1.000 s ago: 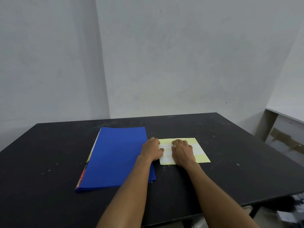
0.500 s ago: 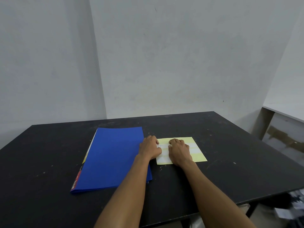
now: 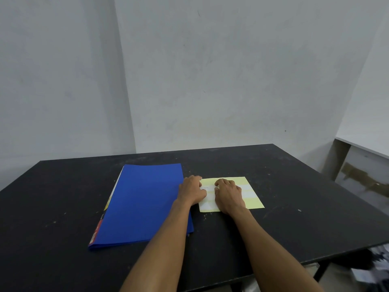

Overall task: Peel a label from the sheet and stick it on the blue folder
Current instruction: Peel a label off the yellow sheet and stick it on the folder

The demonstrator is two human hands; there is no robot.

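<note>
A blue folder lies closed on the black table, left of centre. Right of it lies a pale yellow label sheet with white labels in rows. My left hand rests on the sheet's left edge, fingers curled down onto the paper. My right hand lies on the middle of the sheet, its fingertips bent onto a white label with faint writing. Whether a label corner is lifted is hidden by the fingers. Neither hand holds anything off the table.
Grey walls meet in a corner behind the table. A white shelf or counter stands at the right, beyond the table's right edge. Papers or clutter lie on the floor at the lower right.
The view has shifted slightly, so folder and sheet sit a little to the left. Both hands stay on the label sheet in nearly the same pose.
</note>
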